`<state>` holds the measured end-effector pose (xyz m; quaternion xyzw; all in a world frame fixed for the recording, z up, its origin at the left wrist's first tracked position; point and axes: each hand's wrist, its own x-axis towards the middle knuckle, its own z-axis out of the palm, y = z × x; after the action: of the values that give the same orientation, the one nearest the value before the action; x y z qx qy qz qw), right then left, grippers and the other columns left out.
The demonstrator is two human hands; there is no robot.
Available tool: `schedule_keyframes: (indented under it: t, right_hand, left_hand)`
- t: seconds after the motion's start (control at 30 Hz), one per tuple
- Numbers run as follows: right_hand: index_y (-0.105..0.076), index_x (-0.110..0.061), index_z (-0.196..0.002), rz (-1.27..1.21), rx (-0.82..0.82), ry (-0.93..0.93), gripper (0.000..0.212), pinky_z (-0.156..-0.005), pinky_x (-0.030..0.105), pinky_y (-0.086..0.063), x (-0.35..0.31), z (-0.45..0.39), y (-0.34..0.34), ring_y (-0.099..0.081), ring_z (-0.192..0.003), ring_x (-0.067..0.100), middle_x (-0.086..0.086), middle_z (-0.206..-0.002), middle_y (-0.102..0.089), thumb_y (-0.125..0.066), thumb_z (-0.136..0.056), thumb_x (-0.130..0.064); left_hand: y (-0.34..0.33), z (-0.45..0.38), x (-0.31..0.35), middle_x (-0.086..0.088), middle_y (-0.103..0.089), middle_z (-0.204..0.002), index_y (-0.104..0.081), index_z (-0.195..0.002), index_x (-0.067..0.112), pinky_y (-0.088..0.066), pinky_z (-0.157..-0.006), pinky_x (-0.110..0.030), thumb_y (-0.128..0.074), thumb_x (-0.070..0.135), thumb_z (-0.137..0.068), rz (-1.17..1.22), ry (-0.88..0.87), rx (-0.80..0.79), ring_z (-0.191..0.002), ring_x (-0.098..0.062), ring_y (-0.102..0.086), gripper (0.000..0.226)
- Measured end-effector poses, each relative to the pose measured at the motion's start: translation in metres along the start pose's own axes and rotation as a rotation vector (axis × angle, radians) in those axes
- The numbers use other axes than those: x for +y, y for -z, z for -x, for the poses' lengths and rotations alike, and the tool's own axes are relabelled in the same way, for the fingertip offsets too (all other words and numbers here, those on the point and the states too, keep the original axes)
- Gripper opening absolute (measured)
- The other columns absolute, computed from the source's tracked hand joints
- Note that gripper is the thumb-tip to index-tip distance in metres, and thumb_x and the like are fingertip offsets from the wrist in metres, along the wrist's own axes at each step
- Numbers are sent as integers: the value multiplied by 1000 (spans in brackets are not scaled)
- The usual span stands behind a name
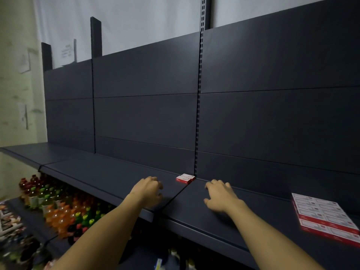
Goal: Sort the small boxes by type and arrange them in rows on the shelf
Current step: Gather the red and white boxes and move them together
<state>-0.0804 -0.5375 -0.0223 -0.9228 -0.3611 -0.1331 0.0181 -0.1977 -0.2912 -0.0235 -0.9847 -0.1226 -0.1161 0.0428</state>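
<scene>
Two small red-and-white boxes (185, 178) lie side by side at the back of the dark shelf (109, 178), next to the slotted upright. A block of several matching red-and-white boxes (323, 217) lies flat on the shelf at the far right. My left hand (149, 190) hovers over the shelf just left of the two boxes, fingers curled, holding nothing. On the other side of the seam between shelf panels, my right hand (221, 195) rests palm-down with fingers spread, empty.
The tall dark back panel (146, 114) rises behind the shelf, with a slotted upright (198, 114). Below at left, a lower shelf holds rows of red, green and orange drink bottles (58, 207). A pale wall (17, 94) stands at far left.
</scene>
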Motion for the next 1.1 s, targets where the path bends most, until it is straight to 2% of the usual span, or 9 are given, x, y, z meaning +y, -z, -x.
schedule_keyframes:
  t: [0.27, 0.6, 0.93, 1.0, 1.07, 1.1]
  right_hand:
    - [-49, -12, -135, 18, 5, -25, 50, -109, 41, -33, -36, -33, -13, -45, -126, 26, 6, -136, -50, -55, -93, -37]
    - [-49, -12, -135, 38, 4, -46, 49, -108, 40, -34, -36, -101, -46, -46, -124, 26, 6, -133, -51, -54, -92, -35]
    - [-53, -14, -125, -2, 49, -92, 37, -103, 40, -36, -7, -177, -64, -48, -120, 26, 6, -126, -54, -50, -92, -31]
    - [-54, -14, -124, -16, 64, -101, 35, -102, 39, -36, -2, -186, -70, -49, -118, 26, 5, -125, -54, -49, -92, -28]
    - [-54, -14, -124, -29, 75, -110, 34, -101, 39, -36, 3, -192, -76, -49, -118, 25, 5, -125, -55, -48, -92, -26]
    - [-54, -14, -124, -33, 73, -116, 34, -101, 39, -37, 4, -195, -79, -49, -118, 25, 5, -125, -55, -48, -92, -25]
  left_hand:
    - [-16, -22, -35, -2, -50, -141, -55, -138, 22, -43, -105, -38, -52, 38, -98, 43, -55, 1, -126, -25, -49, 43]
    - [-43, -94, -43, -3, -49, -142, -52, -141, 20, -41, -105, -37, -52, 35, -97, 74, -156, 13, -129, -24, -47, 46]
    - [-64, -182, -46, -4, -55, -130, -57, -135, 18, -46, -98, -38, -54, 43, -97, 102, -247, -20, -120, -24, -52, 46]
    - [-72, -195, -45, -2, -57, -128, -59, -132, 18, -47, -97, -39, -50, 53, -93, 120, -263, -8, -119, -24, -53, 53]
    - [-83, -210, -44, 0, -58, -125, -62, -128, 20, -47, -95, -39, -37, 66, -86, 161, -292, -2, -117, -23, -54, 68]
    - [-88, -215, -43, 1, -59, -124, -62, -127, 19, -47, -95, -38, -38, 65, -86, 184, -300, 1, -115, -22, -54, 67]
